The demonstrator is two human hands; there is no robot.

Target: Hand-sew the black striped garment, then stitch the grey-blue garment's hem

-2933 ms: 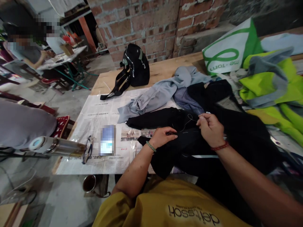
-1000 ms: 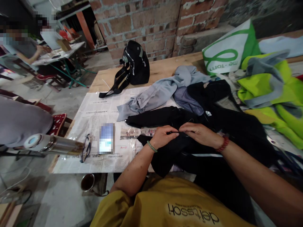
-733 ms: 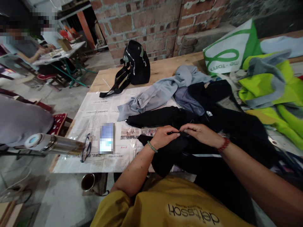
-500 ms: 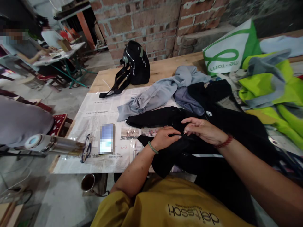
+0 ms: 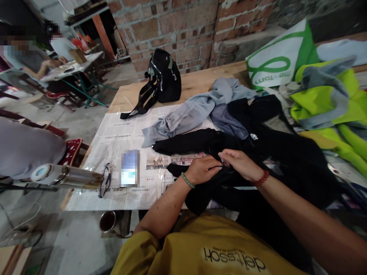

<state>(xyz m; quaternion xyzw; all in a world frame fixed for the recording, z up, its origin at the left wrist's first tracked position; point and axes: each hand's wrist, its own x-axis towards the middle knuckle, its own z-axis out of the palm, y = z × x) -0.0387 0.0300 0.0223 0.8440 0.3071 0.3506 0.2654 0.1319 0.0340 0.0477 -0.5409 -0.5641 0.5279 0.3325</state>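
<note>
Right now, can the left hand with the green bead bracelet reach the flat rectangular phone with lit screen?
Probably yes: between the left hand and the phone lie only flat newspaper and low black cloth, which that hand seems to pinch.

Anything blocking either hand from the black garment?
Nothing visible. The left hand and right hand are close together at the black garment; the gray cloth lies beyond them, the phone off to the left.

The short-sleeved shirt [image 5: 177,244] is mustard yellow, with dark lettering [image 5: 235,259] across its front; a bracelet of green beads [image 5: 187,180] sits behind the left hand [image 5: 203,170], a chunkier red bracelet [image 5: 262,178] behind the right hand [image 5: 240,164]
</note>
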